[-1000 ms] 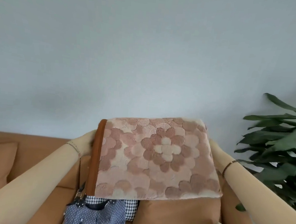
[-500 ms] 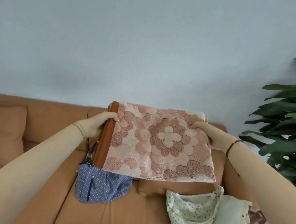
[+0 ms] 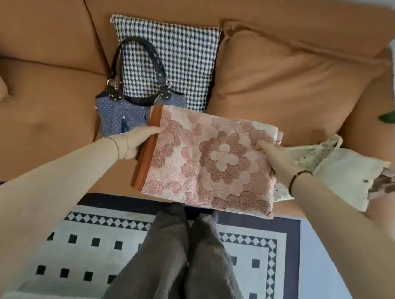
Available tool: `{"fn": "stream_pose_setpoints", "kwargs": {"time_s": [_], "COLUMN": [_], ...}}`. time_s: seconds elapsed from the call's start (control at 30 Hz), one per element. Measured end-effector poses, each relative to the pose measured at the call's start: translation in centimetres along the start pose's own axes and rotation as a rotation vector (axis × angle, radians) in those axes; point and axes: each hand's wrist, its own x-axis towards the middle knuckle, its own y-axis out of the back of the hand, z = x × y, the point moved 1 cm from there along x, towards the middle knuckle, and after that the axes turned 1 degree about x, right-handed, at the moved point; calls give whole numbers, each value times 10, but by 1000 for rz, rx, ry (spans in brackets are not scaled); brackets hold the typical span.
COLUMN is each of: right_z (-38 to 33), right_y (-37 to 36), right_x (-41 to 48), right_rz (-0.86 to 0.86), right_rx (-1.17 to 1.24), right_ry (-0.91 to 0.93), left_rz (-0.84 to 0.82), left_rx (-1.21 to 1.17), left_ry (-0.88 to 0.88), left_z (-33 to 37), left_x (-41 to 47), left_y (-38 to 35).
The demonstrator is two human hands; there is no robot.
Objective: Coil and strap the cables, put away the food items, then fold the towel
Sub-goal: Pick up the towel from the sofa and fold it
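The tan sofa (image 3: 36,134) looks like the landing place. Over the front of its seat the folded floral towel (image 3: 214,160) is held flat, probably so the layers stay together. A blue dotted handbag (image 3: 120,115) sits behind its left edge, and a cream spotted bag (image 3: 334,172) shows past its right. The left hand (image 3: 137,138) pinches the brown-bound edge. The right hand (image 3: 277,162) has its fingers (image 3: 262,144) curled round the opposite edge.

A blue dotted handbag (image 3: 120,115) leans against a houndstooth cushion (image 3: 176,58) on the sofa (image 3: 41,86).
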Motion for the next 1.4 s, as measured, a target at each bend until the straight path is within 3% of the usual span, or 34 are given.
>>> {"fn": "stream_pose_setpoints", "kwargs": {"time_s": [0.1,0.2,0.3,0.37,0.47,0.53,0.73,0.97,1.17,1.4], "right_z": [31,71,101,128,149,154,166,193,195,206], "right_y": [-13,-29,-48,-72,-126,-158,-211,-171,-170,-130], "right_x": [51,113,144,170,188,198,261,292,282,294], "right_rz": [-21,34,205,275,226,202,162,204,261,305], "right_rx": [-51,-116,-354,-608,-958,-1080,-1202,-1312,-1235,-1227], "right_ry": [-58,-60,114,289,565,698,840,792,716,696], "left_rz": [-15,82,474,627,587,518,508,383,528,543], "left_rx": [39,48,317,585,989,1133,1388,1471,1446,1427], "left_ry": [72,98,28,-104,-495,-613,-610,-824,-811,-804], "left_z": [-41,-94,-141,-160,-164,-173,-217,-206,-210,-214], "left_x": [76,153,210,237,255,274,337,371,366,371], "left_y": [2,3,6,-11,-62,-90,-117,-75,-62,-27]}}
